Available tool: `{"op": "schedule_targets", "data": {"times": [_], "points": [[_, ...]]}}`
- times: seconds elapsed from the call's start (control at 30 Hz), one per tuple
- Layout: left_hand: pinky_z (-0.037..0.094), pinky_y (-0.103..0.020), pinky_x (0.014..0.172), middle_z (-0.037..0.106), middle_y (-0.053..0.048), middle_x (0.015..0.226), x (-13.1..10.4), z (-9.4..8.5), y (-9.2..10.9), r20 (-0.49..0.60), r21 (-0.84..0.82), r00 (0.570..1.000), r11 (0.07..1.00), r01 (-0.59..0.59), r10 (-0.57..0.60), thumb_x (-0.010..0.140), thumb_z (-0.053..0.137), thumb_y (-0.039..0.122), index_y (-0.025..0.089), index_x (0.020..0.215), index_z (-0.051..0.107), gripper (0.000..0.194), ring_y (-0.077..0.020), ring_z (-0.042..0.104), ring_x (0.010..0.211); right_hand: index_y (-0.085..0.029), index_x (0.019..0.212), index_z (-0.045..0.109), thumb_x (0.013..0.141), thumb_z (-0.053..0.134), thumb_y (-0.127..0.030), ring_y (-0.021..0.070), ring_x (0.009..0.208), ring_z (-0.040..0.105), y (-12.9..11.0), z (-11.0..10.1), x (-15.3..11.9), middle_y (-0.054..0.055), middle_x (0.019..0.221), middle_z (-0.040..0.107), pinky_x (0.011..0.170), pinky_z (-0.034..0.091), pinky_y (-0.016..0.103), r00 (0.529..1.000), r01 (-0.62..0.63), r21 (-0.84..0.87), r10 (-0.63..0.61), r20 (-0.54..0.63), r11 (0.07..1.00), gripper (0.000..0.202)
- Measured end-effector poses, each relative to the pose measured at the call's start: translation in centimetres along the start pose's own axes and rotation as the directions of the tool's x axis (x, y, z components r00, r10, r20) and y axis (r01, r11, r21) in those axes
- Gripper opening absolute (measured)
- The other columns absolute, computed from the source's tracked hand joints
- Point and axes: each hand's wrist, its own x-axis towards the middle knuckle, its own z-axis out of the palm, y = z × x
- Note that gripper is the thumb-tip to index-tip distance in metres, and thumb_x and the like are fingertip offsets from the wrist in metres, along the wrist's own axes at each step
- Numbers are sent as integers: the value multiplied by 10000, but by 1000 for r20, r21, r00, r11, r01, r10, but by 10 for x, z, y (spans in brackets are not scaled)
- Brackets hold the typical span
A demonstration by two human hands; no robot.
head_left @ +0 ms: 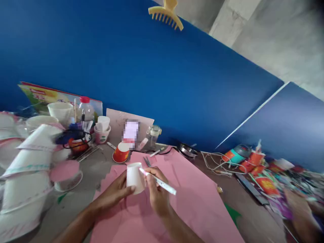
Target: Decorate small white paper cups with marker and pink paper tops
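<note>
A plain white paper cup (135,179) is held in my left hand (117,190), the thumb across its front and the fingers behind it. My right hand (158,190) grips a white marker (164,185); its pink tip end meets the upper right side of the cup, though I cannot tell whether it touches. Both hands are above pink paper sheets (197,202) spread on the table. Just beyond the cup lie scissors (147,161), partly hidden by my right hand. A red and white paper cup (121,152) stands farther back to the left.
Stacked white paper cups (26,185) fill the left side, near a clear bottle with a red cap (86,109). A lidded jar (153,135) and black tape roll (188,150) stand by the blue partition (152,74). Cables (215,162) and clutter lie right, beside another person's arm (300,209).
</note>
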Motion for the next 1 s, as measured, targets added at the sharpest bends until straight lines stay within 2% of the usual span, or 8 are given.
{"op": "schedule_targets", "data": {"times": [0.4, 1.0], "points": [[379, -436, 1045, 560, -98, 1388, -1, 0, 6, 10, 108, 1000, 994, -5, 4, 773, 645, 617, 238, 1473, 381, 839, -344, 456, 1265, -190, 984, 636, 957, 471, -280, 187, 777, 621, -3, -1, 0, 68, 887, 663, 652, 474, 292, 1000, 20, 5, -20, 16, 1000, 189], [393, -428, 1013, 576, -99, 1362, 0, 1, 10, 18, 116, 1000, 993, -11, 9, 759, 644, 628, 234, 1467, 399, 847, -332, 505, 1192, -195, 922, 634, 942, 464, -285, 173, 712, 599, -1, -2, -2, 40, 812, 649, 627, 455, 281, 1000, -16, -12, 16, -16, 1000, 193]]}}
